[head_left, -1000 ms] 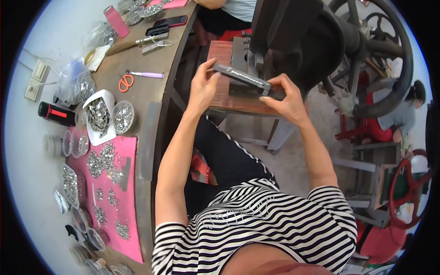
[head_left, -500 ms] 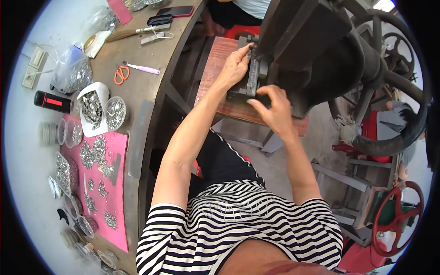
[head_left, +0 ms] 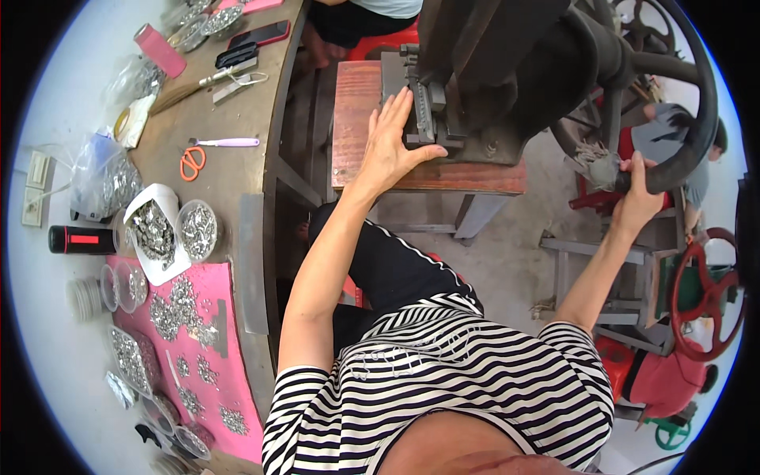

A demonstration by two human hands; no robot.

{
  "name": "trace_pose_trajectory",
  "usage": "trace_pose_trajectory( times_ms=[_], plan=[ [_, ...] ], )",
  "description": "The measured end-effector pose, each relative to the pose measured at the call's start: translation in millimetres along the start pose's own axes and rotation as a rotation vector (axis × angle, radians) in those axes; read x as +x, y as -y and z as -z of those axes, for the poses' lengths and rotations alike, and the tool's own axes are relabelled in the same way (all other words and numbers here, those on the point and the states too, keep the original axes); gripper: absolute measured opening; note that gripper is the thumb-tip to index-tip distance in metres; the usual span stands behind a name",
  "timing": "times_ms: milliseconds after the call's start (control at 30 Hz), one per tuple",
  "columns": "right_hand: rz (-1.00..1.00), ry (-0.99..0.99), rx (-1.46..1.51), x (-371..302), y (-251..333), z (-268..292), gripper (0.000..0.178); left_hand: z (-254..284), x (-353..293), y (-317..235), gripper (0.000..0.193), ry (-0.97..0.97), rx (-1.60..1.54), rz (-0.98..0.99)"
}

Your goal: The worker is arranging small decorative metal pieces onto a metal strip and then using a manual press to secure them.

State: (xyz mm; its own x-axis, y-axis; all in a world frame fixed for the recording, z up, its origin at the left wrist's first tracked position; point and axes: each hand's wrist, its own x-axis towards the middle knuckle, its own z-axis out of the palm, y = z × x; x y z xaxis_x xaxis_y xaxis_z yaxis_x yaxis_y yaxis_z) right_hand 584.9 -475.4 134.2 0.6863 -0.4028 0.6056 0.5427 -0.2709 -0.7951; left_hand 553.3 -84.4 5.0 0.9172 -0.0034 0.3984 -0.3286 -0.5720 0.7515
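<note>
My left hand (head_left: 388,144) lies open, fingers stretched forward and thumb out to the right. It is beside a toothed metal strip in a metal jig (head_left: 425,115) on the press bed; whether the fingertips touch the jig I cannot tell. The dark iron hand press (head_left: 495,59) stands on a reddish wooden top (head_left: 356,103). To the right, my right hand (head_left: 638,198) is closed round the rim of the press's large dark handwheel (head_left: 695,150), near a bundle of wrapped rag (head_left: 599,168) tied on it.
On the left workbench (head_left: 229,119) are orange scissors (head_left: 192,161), a lilac-handled tool (head_left: 229,142), a brush (head_left: 178,96) and tubs of small silvery parts (head_left: 198,229). More parts lie on a pink mat (head_left: 218,317). Other people sit ahead and at right, near a red handwheel (head_left: 697,301).
My right hand has left the front of the jig and moved right onto the handwheel. My left hand has drawn back from the jig's far end, its fingers now spread. The view has shifted.
</note>
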Motion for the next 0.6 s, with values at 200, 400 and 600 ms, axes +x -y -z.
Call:
trace_pose_trajectory(
  times_ms=[200,400,600],
  plan=[
    [0.204,0.385,-0.496,94,87,14,0.031,4,9,2,0.118,0.008,0.097,-0.021],
    [-0.165,0.452,-0.491,206,118,-18,0.036,-8,32,2,0.118,0.039,0.136,-0.047],
    [-0.331,0.302,-0.328,203,120,-32,0.030,-10,34,6,0.118,0.019,0.106,-0.045]
  ],
)
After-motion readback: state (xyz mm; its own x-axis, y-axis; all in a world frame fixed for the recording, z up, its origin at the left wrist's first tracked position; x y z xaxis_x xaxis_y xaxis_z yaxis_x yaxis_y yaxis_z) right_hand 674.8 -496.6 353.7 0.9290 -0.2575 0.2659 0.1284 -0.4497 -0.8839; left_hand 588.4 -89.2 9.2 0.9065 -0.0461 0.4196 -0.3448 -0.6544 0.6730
